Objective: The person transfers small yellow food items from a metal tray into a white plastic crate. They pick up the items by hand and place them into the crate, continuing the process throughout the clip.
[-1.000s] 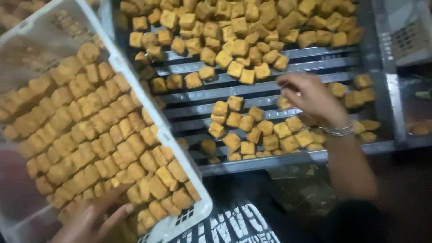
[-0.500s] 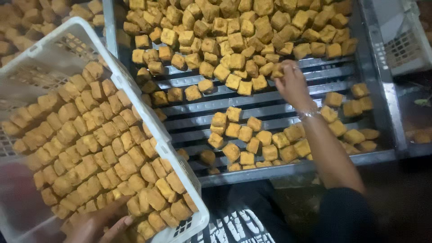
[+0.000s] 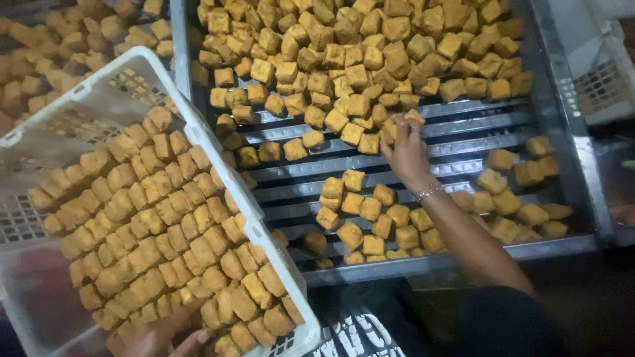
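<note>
Gripping the near lip of a white perforated plastic crate [image 3: 92, 99], the left hand [image 3: 162, 334] tilts it, rows of golden, rough-skinned fried tofu cubes [image 3: 165, 225] packed inside. Beside it, a slatted steel tray [image 3: 463, 125] carries a loose heap of the same puffy cubes. Over its ribbed bars the right hand [image 3: 405, 153] pinches one cube [image 3: 389, 127] at the heap's edge, a thin bracelet [image 3: 428, 192] on its wrist.

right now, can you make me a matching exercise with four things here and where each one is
Things:
1. white crate
2. metal slatted tray
3. right hand
4. left hand

Places:
A. at the crate's bottom edge
B. tilted at left, full of fried cubes
C. reaching into the cube pile
D. centre, under loose fried cubes

Pairs: 1-B, 2-D, 3-C, 4-A
</note>
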